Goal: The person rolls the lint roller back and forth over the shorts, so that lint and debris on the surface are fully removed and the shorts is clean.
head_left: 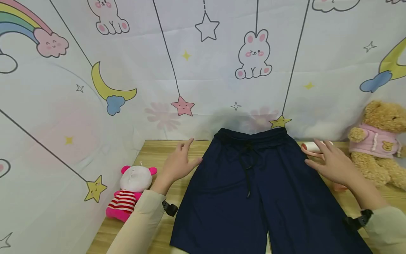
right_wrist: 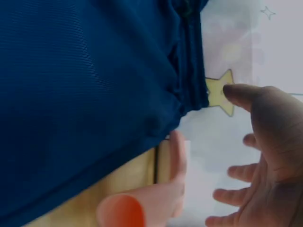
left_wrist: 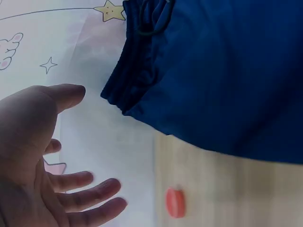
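Note:
A pair of navy blue shorts [head_left: 228, 190] lies spread out, its gathered waistband [head_left: 253, 135] at the far side and a dark drawstring [head_left: 248, 176] hanging down the front. My left hand [head_left: 179, 162] hovers beside the left edge of the shorts with fingers spread. Past the right edge, my right hand [head_left: 336, 165] is held with relaxed fingers and grips nothing. In the left wrist view the left hand [left_wrist: 42, 156] is apart from the waistband. The right wrist view likewise shows a gap between the right hand [right_wrist: 265, 156] and the cloth.
A plush toy in a striped shirt [head_left: 125, 197] lies at the left. At the right sits a teddy bear [head_left: 377, 144] in a pink top. A pink and white tube-shaped object [head_left: 312, 146] is behind the right hand. A printed cloth wall [head_left: 209, 77] borders the wooden table [head_left: 171, 148].

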`<state>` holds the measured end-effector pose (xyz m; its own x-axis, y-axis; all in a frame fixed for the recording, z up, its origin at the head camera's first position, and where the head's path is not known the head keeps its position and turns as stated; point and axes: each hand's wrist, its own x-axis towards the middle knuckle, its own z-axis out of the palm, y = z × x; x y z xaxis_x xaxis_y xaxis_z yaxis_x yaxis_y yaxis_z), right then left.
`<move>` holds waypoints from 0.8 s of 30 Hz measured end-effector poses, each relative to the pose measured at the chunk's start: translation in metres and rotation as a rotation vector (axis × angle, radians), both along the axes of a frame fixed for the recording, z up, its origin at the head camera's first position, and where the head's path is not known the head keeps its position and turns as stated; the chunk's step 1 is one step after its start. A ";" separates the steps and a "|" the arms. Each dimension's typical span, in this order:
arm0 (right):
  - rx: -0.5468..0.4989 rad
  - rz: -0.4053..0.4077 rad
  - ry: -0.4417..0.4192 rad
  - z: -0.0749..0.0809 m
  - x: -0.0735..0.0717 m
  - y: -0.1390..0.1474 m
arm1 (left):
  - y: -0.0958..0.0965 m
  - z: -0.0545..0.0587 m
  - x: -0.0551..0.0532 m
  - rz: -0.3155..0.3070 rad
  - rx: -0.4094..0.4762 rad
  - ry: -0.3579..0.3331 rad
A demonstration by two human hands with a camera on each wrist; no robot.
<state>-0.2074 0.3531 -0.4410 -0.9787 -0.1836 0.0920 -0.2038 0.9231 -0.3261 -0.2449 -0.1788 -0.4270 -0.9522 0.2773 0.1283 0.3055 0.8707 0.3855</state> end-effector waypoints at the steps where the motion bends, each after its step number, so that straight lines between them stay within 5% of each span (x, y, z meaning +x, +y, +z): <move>1: -0.002 -0.005 0.002 -0.003 0.003 0.001 | -0.001 -0.003 0.003 0.010 0.022 -0.024; 12: -0.043 -0.073 -0.032 -0.033 0.017 0.006 | -0.018 -0.037 0.029 0.101 0.242 -0.345; 19: -0.021 -0.130 -0.044 -0.040 0.019 0.011 | -0.025 -0.043 0.045 0.124 0.336 -0.482; 24: -0.018 -0.177 -0.091 -0.042 0.017 0.016 | -0.027 -0.046 0.054 0.156 0.486 -0.635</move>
